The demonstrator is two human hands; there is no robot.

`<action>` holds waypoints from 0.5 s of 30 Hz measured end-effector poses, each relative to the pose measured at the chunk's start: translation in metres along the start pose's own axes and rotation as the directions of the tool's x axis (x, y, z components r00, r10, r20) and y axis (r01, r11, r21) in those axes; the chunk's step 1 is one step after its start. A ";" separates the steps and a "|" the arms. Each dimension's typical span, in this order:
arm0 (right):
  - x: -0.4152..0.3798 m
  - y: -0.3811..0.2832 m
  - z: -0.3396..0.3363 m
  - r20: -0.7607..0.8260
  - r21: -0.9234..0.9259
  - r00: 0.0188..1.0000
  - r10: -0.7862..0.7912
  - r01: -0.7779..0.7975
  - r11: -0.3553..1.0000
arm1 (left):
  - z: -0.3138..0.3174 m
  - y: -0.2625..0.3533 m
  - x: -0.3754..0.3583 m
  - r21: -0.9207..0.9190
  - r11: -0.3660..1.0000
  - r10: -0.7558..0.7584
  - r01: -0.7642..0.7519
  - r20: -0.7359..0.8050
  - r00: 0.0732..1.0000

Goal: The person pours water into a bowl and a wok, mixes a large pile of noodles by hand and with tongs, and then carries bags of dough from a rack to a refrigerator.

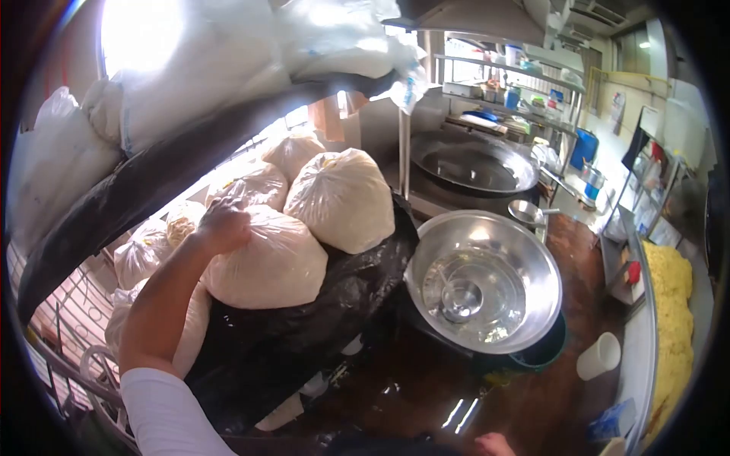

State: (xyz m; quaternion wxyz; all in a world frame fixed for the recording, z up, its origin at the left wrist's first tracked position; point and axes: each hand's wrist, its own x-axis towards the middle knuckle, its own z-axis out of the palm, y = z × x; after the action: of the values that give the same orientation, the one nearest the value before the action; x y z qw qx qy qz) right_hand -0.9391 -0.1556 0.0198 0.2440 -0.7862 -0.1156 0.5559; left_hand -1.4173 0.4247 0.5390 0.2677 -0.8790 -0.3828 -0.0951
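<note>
My left hand (225, 226) is closed on the gathered top of a filled clear plastic bag (266, 262), which rests on black plastic sheeting (274, 342). Just behind and to the right sits another full bag (340, 199), and several more stand behind and to the left. Only a small part of my right hand (494, 444) shows at the bottom edge; what its fingers do is hidden. Ahead of it is a wide metal basin (540, 285) with clear liquid and a ladle (461, 299) inside.
Overhead on the left, a shelf carries large plastic bags (205, 76). A big wok (475, 163) stands at the back, near metal racks (525, 72). On the right are a white bucket (598, 357) on the wet floor and a counter with a yellow mass (668, 327).
</note>
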 end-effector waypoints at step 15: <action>-0.247 -0.461 0.207 0.331 0.101 0.185 -0.926 0.968 0.229 | -0.044 0.045 -0.009 -0.631 0.549 -0.435 0.548 0.344 0.832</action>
State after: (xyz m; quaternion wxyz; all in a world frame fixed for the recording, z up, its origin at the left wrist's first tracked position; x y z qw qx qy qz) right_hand -1.1783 0.1793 0.4039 0.4601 -0.4569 -0.6501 0.3962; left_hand -1.3894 0.3696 0.5548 -0.1571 -0.7733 -0.5652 -0.2406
